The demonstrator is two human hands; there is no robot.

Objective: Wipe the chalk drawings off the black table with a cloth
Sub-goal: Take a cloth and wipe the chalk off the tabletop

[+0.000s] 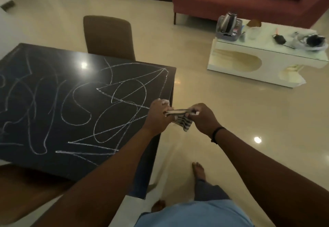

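Both forearms reached out from the person's blue shirt (195, 214) toward the right edge of the black table (53, 159). Left hand (157, 114) and right hand (203, 118) each had fingers curled round an end of a striped cloth (179, 118), held taut between them in the air just off that edge, one corner dangling. Chalk drawings (114, 98) covered the tabletop, loops and triangles unwiped. One brown chair (108, 37) stood at the far edge, another (23, 189) at the near edge.
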